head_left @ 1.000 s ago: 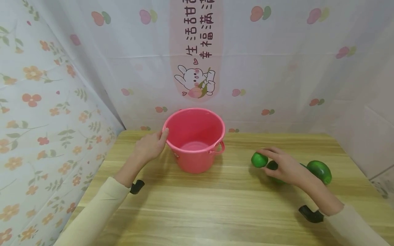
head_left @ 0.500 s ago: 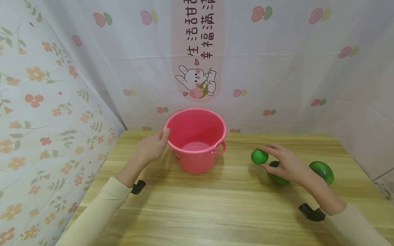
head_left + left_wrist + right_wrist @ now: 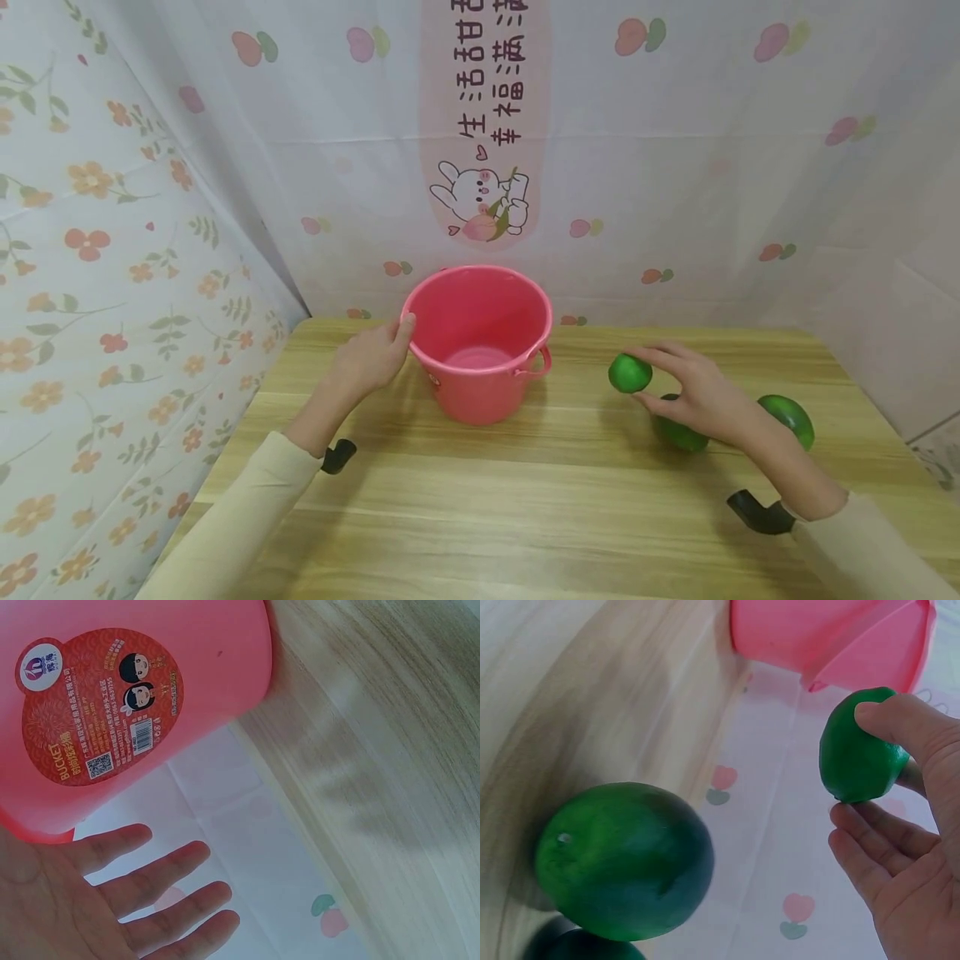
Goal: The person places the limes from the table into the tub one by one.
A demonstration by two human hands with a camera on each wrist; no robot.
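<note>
A pink bucket (image 3: 480,392) stands upright at the back of the table, its label (image 3: 105,712) showing in the left wrist view. My left hand (image 3: 367,358) holds its left rim with the thumb hooked over the edge; the other fingers stretch out straight below the rim, while the thumb is hidden in the left wrist view. To the right of the bucket, my right hand (image 3: 705,396) pinches a small green lime (image 3: 630,373) between thumb and fingertips, raised above the table. Below and behind that hand lie two larger dark green oval fruits (image 3: 626,862).
The wooden table (image 3: 465,508) reaches back to a patterned cloth (image 3: 675,183). A flowered curtain (image 3: 127,333) hangs along the left side. Black curved pieces show at the left wrist (image 3: 339,456) and right wrist (image 3: 759,512).
My right hand has lifted the lime slightly up from beside the larger fruits, which show more below it. My left hand stays on the bucket's rim.
</note>
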